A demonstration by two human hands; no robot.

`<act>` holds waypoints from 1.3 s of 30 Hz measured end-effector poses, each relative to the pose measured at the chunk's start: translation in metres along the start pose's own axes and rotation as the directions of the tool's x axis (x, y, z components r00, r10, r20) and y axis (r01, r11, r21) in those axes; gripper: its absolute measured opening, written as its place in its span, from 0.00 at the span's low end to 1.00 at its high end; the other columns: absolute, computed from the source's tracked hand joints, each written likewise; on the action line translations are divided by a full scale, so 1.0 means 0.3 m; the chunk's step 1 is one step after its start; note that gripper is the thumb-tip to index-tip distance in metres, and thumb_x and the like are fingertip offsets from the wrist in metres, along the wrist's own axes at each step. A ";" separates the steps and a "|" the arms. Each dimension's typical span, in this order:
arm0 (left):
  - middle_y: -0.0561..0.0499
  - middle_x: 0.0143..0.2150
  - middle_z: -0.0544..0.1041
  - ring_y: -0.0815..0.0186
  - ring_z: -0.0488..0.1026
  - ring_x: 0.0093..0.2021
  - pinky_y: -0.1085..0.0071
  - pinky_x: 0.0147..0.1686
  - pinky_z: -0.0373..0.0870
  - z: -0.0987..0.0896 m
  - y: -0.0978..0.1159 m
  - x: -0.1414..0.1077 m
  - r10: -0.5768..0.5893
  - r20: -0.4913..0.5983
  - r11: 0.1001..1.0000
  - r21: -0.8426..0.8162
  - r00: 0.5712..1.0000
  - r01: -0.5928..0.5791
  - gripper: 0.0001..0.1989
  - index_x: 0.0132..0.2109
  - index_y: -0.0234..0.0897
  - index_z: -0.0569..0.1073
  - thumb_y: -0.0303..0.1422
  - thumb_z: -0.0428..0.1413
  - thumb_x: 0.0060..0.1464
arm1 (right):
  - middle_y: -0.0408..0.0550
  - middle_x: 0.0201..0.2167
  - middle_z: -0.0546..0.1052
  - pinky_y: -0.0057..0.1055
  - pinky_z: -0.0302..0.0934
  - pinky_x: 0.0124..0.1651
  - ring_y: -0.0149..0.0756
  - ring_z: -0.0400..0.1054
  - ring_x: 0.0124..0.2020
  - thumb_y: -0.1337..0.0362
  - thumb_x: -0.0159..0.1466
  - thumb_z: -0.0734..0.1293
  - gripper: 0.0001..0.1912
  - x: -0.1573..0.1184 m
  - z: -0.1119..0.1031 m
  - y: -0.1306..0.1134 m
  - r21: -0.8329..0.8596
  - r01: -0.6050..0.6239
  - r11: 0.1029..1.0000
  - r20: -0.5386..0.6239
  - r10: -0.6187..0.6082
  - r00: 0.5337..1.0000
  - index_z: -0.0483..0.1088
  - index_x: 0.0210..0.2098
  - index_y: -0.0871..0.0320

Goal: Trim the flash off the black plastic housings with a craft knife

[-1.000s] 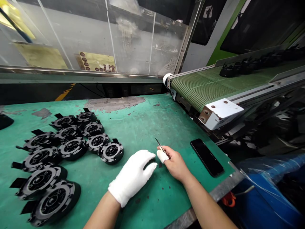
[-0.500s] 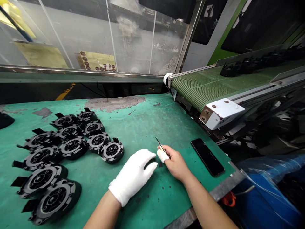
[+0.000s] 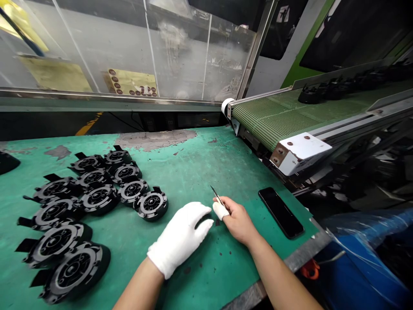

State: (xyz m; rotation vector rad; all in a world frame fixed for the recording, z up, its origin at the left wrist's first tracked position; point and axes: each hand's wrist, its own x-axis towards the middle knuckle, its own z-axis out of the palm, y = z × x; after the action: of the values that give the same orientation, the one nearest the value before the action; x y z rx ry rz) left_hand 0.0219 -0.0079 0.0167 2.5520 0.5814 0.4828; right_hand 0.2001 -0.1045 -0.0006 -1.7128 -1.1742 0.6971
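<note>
My left hand [image 3: 180, 239], in a white glove, rests over the green table [image 3: 200, 168] with its thumb and fingers apart and nothing between them. Just to its right, my right hand [image 3: 237, 219] grips a thin pointed blade [image 3: 218, 197]; a white cover wraps its thumb. The blade points up and to the left, touching no part. Several round black parts [image 3: 151, 204] with grey ring-like faces stand in rows left of my left hand. A black phone [image 3: 280, 212] lies to the right of my right hand.
A green conveyor belt [image 3: 267, 118] carries several black parts [image 3: 310, 94] at the upper right. Its white end block [image 3: 300, 153] overhangs the table's right edge. A blue bin [image 3: 361, 258] with clear plastic stands at the lower right. A dark object [image 3: 8, 162] sits at the far left.
</note>
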 end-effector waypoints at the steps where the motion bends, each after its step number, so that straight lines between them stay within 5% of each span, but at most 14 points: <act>1: 0.47 0.55 0.76 0.57 0.72 0.56 0.56 0.60 0.69 -0.001 0.000 0.000 0.000 -0.001 1.000 -0.001 1.000 0.000 0.15 0.55 0.43 0.73 0.39 0.52 0.64 | 0.45 0.38 0.81 0.30 0.63 0.36 0.36 0.73 0.33 0.58 0.66 0.63 0.16 0.000 0.000 0.001 0.001 0.000 1.000 0.001 0.000 1.000 0.75 0.50 0.55; 39: 0.47 0.55 0.77 0.56 0.73 0.55 0.55 0.60 0.69 0.002 -0.001 0.000 0.022 -0.034 1.000 0.004 0.999 -0.022 0.14 0.54 0.43 0.73 0.39 0.53 0.64 | 0.45 0.38 0.81 0.31 0.64 0.38 0.38 0.73 0.35 0.58 0.66 0.63 0.17 0.001 -0.001 -0.004 -0.012 0.003 1.000 -0.002 -0.003 1.000 0.75 0.51 0.55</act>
State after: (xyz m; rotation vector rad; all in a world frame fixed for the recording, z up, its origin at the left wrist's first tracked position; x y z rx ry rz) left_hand 0.0221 -0.0080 0.0159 2.5607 0.5678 0.5336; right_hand 0.1999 -0.1042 0.0004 -1.7217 -1.1814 0.6877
